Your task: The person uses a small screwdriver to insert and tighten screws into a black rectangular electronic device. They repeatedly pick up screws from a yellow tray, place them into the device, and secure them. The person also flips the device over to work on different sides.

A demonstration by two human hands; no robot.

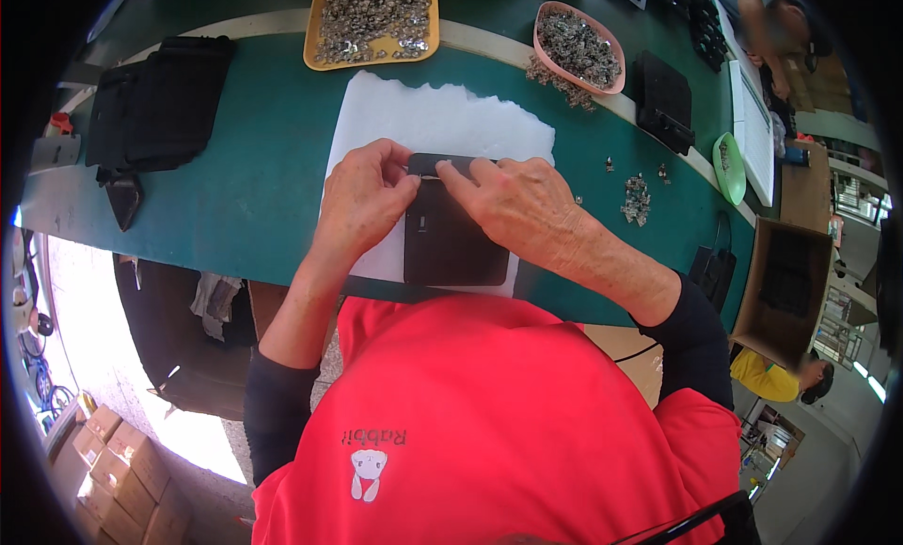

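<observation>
A flat, dark rectangular case [456, 249] lies on a white foam sheet [404, 103] at the table's near edge. On its face is a small pale metal piece, left of the middle. My left hand [365, 202] is closed at the case's far left corner, thumb and fingertips gripping the edge. From the right, my right hand [527, 202] bends over the far edge, its thumb and fingers pressed on the case. Anything small between the fingertips is hidden. A small heap of shiny metal pieces [637, 202] rests on the green table to the right.
Beyond the foam stands a yellow tray [308, 51] of metal pieces; a pink basket [619, 67] overflows with more. Stacked black cases [160, 103] sit at left, another black case [663, 98] at right. A green dish [730, 178] and cardboard box [814, 253] lie farther right. Other people are nearby.
</observation>
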